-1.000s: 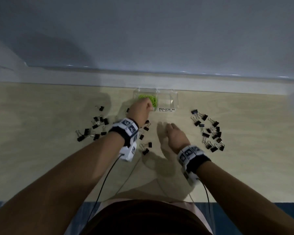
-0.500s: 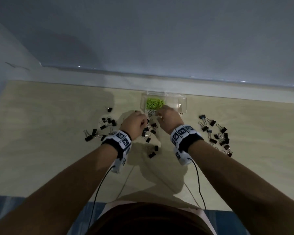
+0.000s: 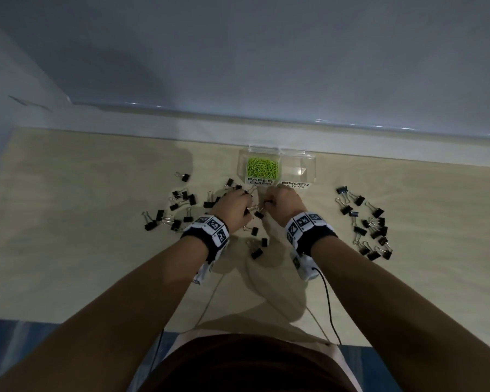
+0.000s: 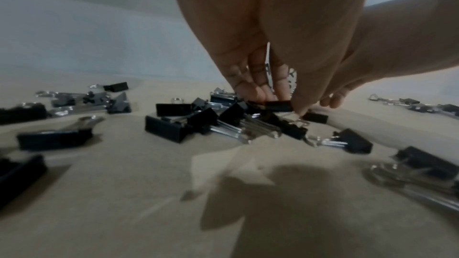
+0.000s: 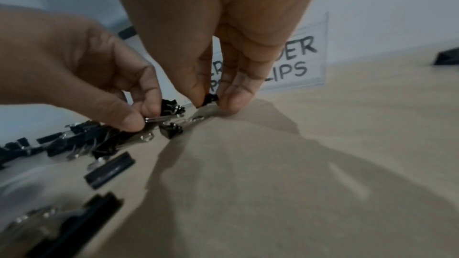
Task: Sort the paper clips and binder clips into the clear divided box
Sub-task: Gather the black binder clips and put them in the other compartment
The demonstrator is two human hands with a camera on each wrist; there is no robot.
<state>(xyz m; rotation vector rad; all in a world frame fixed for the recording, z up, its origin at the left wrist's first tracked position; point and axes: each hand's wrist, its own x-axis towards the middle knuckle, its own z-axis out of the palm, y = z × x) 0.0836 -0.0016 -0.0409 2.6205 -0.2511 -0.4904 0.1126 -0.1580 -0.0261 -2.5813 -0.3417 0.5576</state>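
Binder clips (image 3: pixel 259 215) look light, stiff and springy; slick wire handles suit pinching less than the black body. Left hand (image 3: pixel 232 209) pinches a wire handle, right hand (image 3: pixel 283 205) pinches a black body, at the divided box's (image 3: pixel 309 171) six o'clock.

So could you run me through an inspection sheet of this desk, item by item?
Surface: pale wooden table.
Job's things: clear divided box at the far edge; green paper clips fill its left compartment, right compartment looks empty; black binder clips scattered on the table left, middle and right.
Clutter: nothing seen.
Hands: left hand and right hand each pinch a binder clip just in front of the box.
Cables: thin wires run from both wristbands.
Surroundings: plain grey wall.
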